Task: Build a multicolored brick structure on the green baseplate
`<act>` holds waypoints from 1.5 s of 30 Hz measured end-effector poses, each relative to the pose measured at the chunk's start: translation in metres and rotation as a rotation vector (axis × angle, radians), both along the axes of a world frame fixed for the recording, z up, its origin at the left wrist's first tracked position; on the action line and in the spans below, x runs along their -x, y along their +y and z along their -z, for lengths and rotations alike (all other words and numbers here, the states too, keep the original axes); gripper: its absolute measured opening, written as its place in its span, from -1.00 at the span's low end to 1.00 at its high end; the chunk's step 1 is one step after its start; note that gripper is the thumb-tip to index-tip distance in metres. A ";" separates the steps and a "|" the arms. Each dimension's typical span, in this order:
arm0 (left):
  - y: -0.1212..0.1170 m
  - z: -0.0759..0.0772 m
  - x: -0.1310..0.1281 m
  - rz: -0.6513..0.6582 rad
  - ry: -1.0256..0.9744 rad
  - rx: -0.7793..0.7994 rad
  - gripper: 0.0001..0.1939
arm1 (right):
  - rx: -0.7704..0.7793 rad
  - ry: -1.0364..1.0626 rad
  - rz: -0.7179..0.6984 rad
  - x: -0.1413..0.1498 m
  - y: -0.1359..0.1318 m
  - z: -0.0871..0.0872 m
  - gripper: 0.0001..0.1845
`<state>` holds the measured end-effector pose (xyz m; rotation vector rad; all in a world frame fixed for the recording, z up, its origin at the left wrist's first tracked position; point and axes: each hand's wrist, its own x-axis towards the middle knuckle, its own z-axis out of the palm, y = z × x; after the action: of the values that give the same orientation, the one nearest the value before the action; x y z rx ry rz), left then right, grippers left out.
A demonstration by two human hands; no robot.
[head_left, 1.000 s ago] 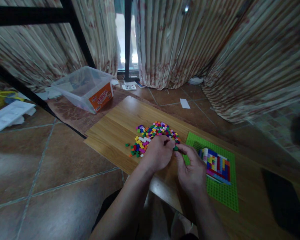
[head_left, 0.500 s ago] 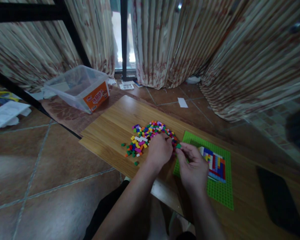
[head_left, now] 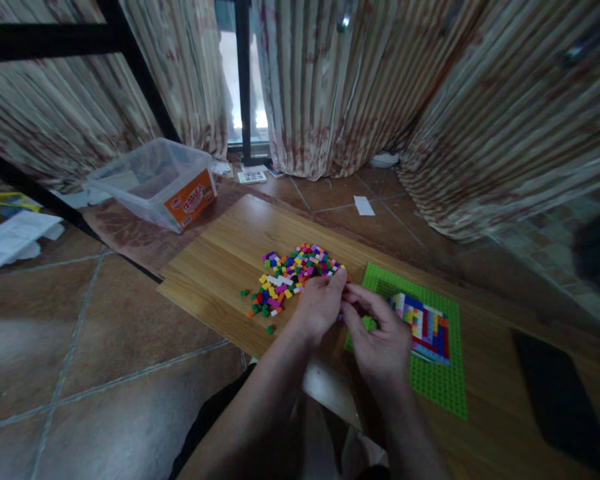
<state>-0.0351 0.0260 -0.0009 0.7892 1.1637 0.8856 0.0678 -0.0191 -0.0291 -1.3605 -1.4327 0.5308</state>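
My left hand (head_left: 320,303) is closed at the right end of a pile of small coloured toy bricks (head_left: 293,270), its thumb and fingertips meeting those of my right hand (head_left: 383,333). The right hand is closed in a pinch too, over the left edge of a green studded baseplate (head_left: 437,387). Whatever lies between the fingertips is hidden by the fingers. On the baseplate, just right of my right hand, is a built block of multicoloured bricks (head_left: 430,330) in blue, red, yellow and white.
The wooden table (head_left: 240,233) carries the bricks, the baseplate and a dark flat object (head_left: 555,393) at the right. Beyond its left end stands a clear plastic box (head_left: 150,177) with an orange label. Striped curtains (head_left: 340,87) hang behind; a white card (head_left: 364,205) lies on the floor.
My right hand has moved slightly left and its fingertips now meet the left hand's. The green brick seen in its pinch before is now out of sight. The view has shifted slightly.
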 end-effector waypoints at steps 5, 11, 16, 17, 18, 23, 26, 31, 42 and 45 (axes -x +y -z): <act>0.003 -0.016 0.012 -0.195 -0.262 0.080 -0.74 | -0.076 -0.197 0.137 -0.012 0.005 -0.003 -0.77; 0.010 -0.018 0.033 -0.392 -0.355 -0.020 -0.81 | 0.108 -0.632 0.175 -0.011 0.021 0.015 -0.63; 0.008 -0.021 0.036 -0.368 -0.368 -0.028 -0.80 | 0.147 -0.702 0.151 -0.005 0.025 0.026 -0.61; 0.007 -0.022 0.036 -0.365 -0.371 -0.029 -0.80 | 0.142 -0.688 0.133 -0.004 0.025 0.026 -0.62; 0.007 -0.022 0.037 -0.366 -0.375 -0.030 -0.80 | 0.141 -0.670 0.119 -0.005 0.024 0.025 -0.63; 0.005 -0.024 0.042 -0.364 -0.388 -0.025 -0.81 | 0.140 -0.584 0.100 -0.006 0.023 0.020 -0.72; 0.005 -0.024 0.044 -0.361 -0.383 -0.026 -0.81 | 0.143 -0.571 0.123 -0.004 0.028 0.020 -0.70; 0.005 -0.025 0.044 -0.344 -0.372 -0.028 -0.81 | 0.215 -0.618 0.136 -0.001 0.037 0.022 -0.64; 0.004 -0.025 0.042 -0.320 -0.345 -0.001 -0.83 | 0.263 -0.495 0.150 -0.002 0.040 0.019 -0.78; 0.003 -0.026 0.042 -0.313 -0.329 0.002 -0.83 | 0.235 -0.485 0.154 -0.002 0.040 0.022 -0.76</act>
<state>-0.0774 0.0292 0.0249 0.4413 1.0069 1.2229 0.0703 0.0212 -0.0508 -1.8616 -1.6660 0.2815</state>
